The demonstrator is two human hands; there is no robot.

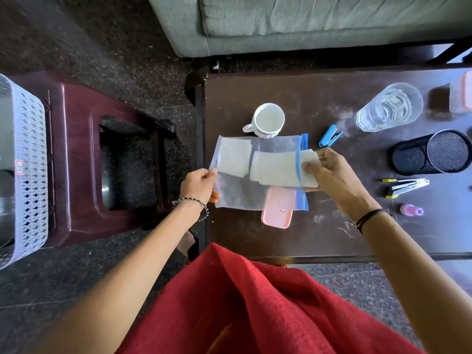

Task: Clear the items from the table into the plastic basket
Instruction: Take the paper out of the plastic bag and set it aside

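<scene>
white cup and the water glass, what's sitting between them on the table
A blue stapler, slightly nearer the person than both; the head view shows it.

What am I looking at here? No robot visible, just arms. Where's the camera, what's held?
No machine here: a person works with bare hands, and the single picture comes from a wide-angle camera on their head, looking down. The left hand grips the closed end of a see-through zip pouch; the right hand pinches a folded white piece (cloth or paper) at its open mouth. On the dark table lie a white cup, a blue stapler, a glass, a black mesh holder on its side and a pink lid partly hidden behind the pouch. The plastic basket sits on a stool at the left.
</scene>
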